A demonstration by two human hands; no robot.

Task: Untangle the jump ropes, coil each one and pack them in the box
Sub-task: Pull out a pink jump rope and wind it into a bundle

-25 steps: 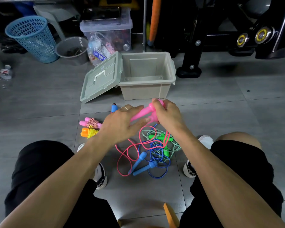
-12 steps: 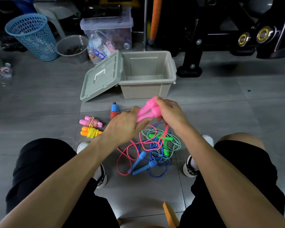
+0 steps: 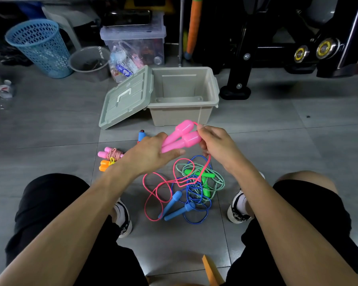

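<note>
I am viewing the open beige plastic box [image 3: 183,112] lying behind the tangled pile of jump ropes [image 3: 186,188]; its grey-green lid [image 3: 125,99] is leaning against its left side, and two coiled rope bundles [image 3: 110,158] are lying left of the pile.

1. No legible text, brand or number anywhere.
2. Faint white marks on the rim of the grey bucket [image 3: 89,60], too blurred to read.
3. Label on the water bottle [image 3: 4,92] unreadable.
</note>
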